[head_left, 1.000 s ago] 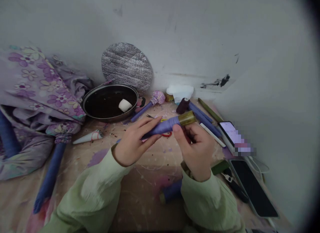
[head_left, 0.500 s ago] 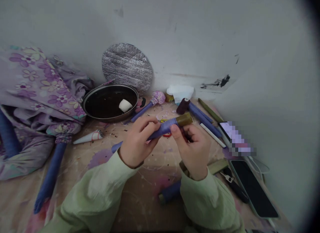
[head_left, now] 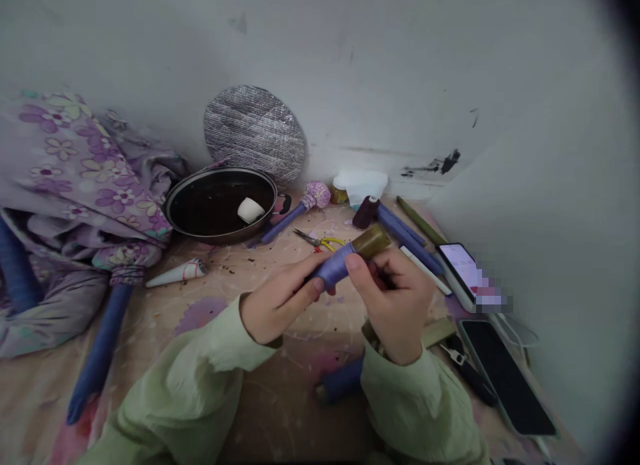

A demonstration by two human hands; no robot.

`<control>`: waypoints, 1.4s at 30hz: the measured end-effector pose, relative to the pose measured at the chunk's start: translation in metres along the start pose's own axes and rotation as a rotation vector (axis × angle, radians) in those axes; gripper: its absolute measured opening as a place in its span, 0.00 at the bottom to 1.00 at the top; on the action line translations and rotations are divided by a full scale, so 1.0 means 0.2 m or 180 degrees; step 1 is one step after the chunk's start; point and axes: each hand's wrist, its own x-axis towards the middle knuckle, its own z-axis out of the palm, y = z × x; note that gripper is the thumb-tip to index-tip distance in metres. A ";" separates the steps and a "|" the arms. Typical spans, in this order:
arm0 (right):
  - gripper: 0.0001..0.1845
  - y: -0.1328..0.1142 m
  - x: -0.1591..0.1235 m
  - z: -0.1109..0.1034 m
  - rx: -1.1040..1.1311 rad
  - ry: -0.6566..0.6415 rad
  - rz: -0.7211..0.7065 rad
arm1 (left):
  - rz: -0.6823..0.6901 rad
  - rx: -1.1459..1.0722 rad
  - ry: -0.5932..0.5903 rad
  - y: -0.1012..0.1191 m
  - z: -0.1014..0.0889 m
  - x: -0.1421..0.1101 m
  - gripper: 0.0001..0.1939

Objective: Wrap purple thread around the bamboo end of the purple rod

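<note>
A tube wrapped in purple material [head_left: 336, 268], with a bare olive-brown end, slants up to the right between my hands. My left hand [head_left: 280, 298] is closed round its lower part, thumb on the near side. My right hand [head_left: 395, 292] is closed at the upper part, thumb pressed on the edge of the wrapping and other fingers curled behind. Whether the curled fingers also hold a strand is hidden. Just beyond the tube lie yellow-handled scissors [head_left: 320, 241], partly covered by it. Below my right wrist lies a blue-purple roll [head_left: 343, 381].
A dark pan [head_left: 210, 205] holding a white piece stands at the back left, by floral cloth [head_left: 85, 158] and a white cone [head_left: 177, 272]. To the right are a dark thread spool [head_left: 366, 212], purple rods [head_left: 407, 235], a lit phone [head_left: 460, 268] and a dark phone [head_left: 507, 378].
My left hand has shifted and regripped along the tube, and the tube has turned slightly. The scissors show more now. An olive strip beside my right wrist has changed how it lies.
</note>
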 end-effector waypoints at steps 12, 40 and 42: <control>0.15 0.01 0.00 -0.02 0.0045 -0.0360 0.0048 | -0.0333 -0.0183 0.0163 0.00 0.00 0.00 0.16; 0.14 0.00 0.01 -0.02 0.0622 -0.0766 0.0404 | 0.0615 0.0943 0.0559 -0.01 0.02 0.02 0.29; 0.14 -0.01 0.01 -0.02 0.0482 -0.0713 0.0378 | 0.0573 0.0901 0.0559 -0.02 0.02 0.02 0.28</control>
